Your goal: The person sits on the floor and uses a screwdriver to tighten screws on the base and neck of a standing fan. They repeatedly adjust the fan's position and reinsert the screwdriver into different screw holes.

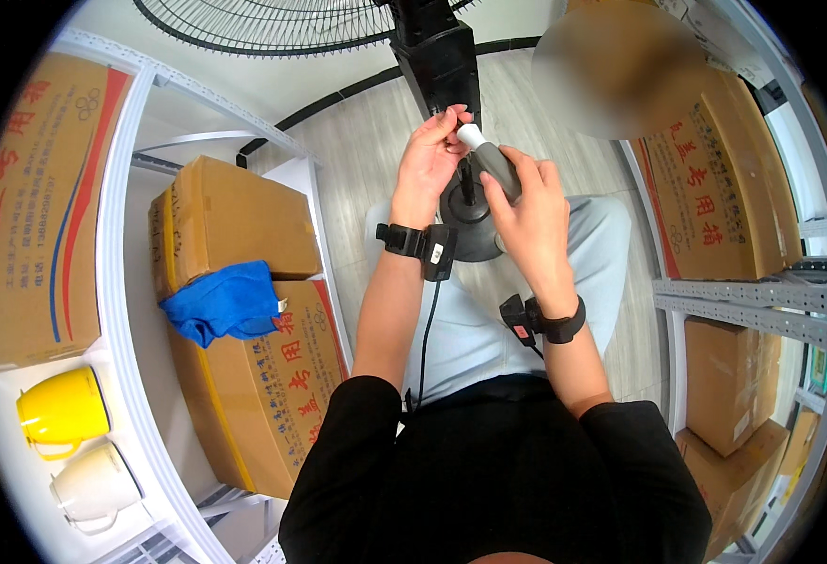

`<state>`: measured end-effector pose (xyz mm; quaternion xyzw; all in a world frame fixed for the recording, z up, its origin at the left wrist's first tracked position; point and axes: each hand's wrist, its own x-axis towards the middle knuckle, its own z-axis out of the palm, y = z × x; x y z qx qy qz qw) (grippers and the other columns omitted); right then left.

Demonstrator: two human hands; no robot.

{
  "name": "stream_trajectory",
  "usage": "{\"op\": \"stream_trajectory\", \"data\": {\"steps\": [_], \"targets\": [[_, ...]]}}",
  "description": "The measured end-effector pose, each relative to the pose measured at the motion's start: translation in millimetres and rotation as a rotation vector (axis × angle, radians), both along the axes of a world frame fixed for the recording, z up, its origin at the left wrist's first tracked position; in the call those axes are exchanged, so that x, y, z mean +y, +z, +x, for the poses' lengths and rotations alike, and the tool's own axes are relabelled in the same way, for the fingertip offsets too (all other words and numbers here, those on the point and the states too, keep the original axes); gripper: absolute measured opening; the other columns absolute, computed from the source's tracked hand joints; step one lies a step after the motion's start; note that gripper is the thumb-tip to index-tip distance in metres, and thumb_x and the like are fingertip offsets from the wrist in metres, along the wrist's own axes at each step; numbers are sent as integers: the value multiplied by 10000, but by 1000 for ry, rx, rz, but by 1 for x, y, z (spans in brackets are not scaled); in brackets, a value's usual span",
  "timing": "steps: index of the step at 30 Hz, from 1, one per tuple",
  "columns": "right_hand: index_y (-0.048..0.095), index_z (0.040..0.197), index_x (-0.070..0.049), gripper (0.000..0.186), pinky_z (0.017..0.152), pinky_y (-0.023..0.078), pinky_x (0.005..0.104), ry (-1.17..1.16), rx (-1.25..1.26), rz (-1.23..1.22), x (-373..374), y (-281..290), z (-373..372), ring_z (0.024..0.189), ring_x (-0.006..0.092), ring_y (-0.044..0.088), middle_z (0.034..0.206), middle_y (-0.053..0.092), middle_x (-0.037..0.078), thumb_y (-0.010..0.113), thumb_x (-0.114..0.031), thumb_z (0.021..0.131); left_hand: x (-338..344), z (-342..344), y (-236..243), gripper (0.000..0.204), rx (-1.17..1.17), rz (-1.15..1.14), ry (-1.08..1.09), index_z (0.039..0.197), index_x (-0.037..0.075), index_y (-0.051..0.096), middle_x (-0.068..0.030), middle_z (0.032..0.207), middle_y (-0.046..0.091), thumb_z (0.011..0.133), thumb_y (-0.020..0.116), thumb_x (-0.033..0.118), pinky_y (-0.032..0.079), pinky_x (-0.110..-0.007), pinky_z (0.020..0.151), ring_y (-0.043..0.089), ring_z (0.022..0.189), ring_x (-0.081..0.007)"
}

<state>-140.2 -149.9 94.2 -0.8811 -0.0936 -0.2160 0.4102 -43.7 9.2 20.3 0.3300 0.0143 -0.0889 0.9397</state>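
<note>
My right hand [536, 202] is closed round a grey, rounded, bottle-like thing [498, 169] with a white tip [471, 136], which points up and left. Next to that tip, my left hand [430, 155] has its fingertips pinched together; what they hold, if anything, I cannot make out. Both hands are in front of the black post [440, 75] of a fan, whose wire grille [273, 28] spreads across the top left. Below the hands, a round dark base [475, 235] lies between my knees, partly covered by my right hand.
A white shelf rack [164, 80] on the left holds cardboard boxes [254, 221], a blue cloth [221, 305], a yellow mug [64, 411] and a white mug [97, 487]. Another rack [742, 296] with boxes [714, 188] stands close on the right. Wrist straps with cables are on both arms.
</note>
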Motion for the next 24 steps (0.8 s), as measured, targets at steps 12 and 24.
{"op": "stream_trajectory", "data": {"steps": [12,24], "targets": [[529,1177,16,483,514,477,311,82,-40,15,-7,-9,8,478,182,577,704,639,124,628,-353,881,-1,1,2,220,-1,-44,7,1068,12,614,-45,927,655,909,624,164,417,-209,648,493,671,-59],[554,1161,-50,388,582,491,339,123,-74,80,-6,-18,12,680,258,624,822,639,152,649,-261,849,3,3,2,276,-26,23,-40,1150,31,590,-25,933,658,922,603,188,442,-223,692,529,704,-59]]}}
